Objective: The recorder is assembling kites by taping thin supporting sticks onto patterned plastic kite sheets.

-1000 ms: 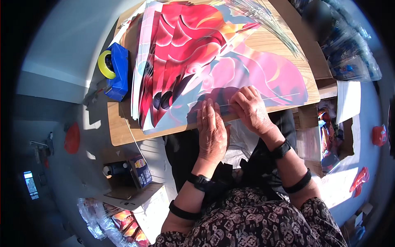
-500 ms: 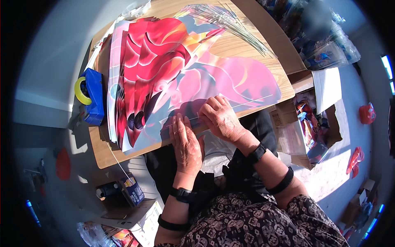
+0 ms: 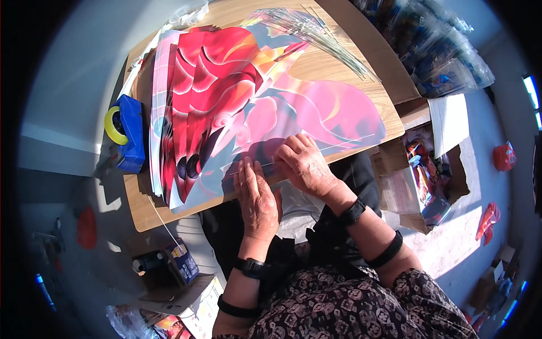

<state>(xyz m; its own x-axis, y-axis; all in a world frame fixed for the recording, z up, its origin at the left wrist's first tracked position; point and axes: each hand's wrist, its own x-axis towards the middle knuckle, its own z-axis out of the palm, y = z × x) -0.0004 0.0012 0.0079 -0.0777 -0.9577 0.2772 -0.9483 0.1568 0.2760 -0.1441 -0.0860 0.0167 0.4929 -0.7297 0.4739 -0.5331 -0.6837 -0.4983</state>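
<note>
A thin printed sheet [image 3: 344, 107] in pink and grey-blue lies on the wooden table [image 3: 139, 206], its near edge along the table's front. A slim pale rod [image 3: 357, 138] runs along that edge. My left hand [image 3: 257, 200] rests flat there with its fingers stretched out and close together. Just to its right, my right hand [image 3: 307, 166] is curled, its fingertips pinching at the sheet's edge. What lies under those fingertips is partly hidden. A fanned stack of red printed sheets [image 3: 195, 96] sits further left, beside the pink one.
A blue tape dispenser [image 3: 134, 135] with a yellow roll stands at the table's left edge. At the back lies a bundle of thin rods [image 3: 327, 39]. An open cardboard box [image 3: 460, 175] is on the right, and plastic-wrapped packs [image 3: 446, 51] are beyond. Another box [image 3: 200, 308] stands lower left.
Both hands keep nearly the same place and pose at the sheet's edge. The whole view has shifted very slightly.
</note>
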